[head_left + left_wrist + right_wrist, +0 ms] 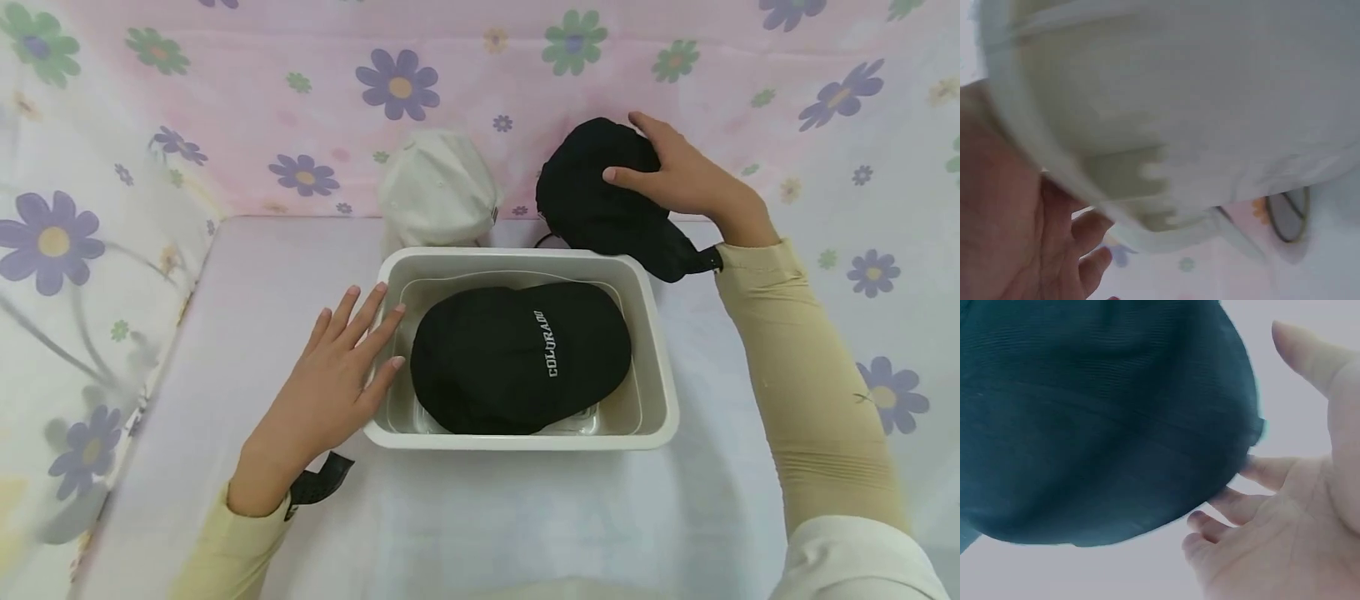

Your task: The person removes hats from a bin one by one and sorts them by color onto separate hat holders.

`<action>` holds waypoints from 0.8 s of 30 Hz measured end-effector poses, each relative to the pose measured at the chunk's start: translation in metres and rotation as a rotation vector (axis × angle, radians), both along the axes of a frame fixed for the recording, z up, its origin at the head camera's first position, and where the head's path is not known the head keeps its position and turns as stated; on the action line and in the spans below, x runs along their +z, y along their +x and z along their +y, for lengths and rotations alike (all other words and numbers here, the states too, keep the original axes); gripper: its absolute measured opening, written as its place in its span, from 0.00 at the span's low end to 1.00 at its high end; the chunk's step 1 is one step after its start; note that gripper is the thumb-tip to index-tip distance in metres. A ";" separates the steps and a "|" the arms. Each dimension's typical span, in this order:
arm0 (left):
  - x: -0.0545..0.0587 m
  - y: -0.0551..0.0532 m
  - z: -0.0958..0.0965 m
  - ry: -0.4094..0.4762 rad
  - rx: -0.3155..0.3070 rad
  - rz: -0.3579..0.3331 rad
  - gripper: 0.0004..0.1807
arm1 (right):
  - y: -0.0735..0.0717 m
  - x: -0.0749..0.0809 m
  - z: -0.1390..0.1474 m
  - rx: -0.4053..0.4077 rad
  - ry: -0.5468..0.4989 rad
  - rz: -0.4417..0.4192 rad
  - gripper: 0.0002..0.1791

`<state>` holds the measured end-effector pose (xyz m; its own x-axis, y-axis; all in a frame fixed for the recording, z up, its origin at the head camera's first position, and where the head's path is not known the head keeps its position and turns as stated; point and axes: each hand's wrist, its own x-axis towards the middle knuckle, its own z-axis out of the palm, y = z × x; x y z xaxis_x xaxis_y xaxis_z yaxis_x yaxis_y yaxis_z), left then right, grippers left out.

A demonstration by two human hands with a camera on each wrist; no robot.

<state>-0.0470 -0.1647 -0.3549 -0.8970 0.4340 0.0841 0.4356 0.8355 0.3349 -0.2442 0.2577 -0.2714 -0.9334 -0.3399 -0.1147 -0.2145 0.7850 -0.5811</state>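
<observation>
A black cap with white "COLORADO" lettering [480, 358] lies inside a white rectangular tub [525, 443]. My left hand [322, 400] rests at the tub's left rim with its fingers spread and straight. In the left wrist view, the hand [1016, 231] lies against the tub's outer edge [1029, 125]. Behind the tub's right end sits a second black cap [592, 187]. Beside its crown is my right hand [678, 171], thumb and fingers spread. From the right wrist, the fingertips meet or pass behind the cap's edge [1116, 444], while the thumb stands apart.
A white cap [438, 187] sits behind the tub, left of the second black cap. Flowered cloth [465, 92] forms the back wall and both sides. Pale cloth covers the table [525, 517]. A dark strap [322, 479] hangs at the left wrist.
</observation>
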 end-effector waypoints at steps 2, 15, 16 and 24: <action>0.013 0.000 0.000 0.003 -0.036 -0.016 0.31 | 0.010 0.007 0.005 -0.023 -0.037 0.018 0.48; 0.105 -0.045 0.030 0.548 -0.278 0.261 0.22 | 0.064 0.008 0.056 -0.307 -0.294 0.214 0.35; 0.107 -0.053 0.036 0.608 -0.283 0.261 0.22 | 0.065 0.003 0.058 -0.341 -0.317 0.220 0.34; 0.108 -0.105 0.089 1.016 -0.152 -0.152 0.20 | 0.064 -0.048 0.068 -0.566 -0.398 0.134 0.32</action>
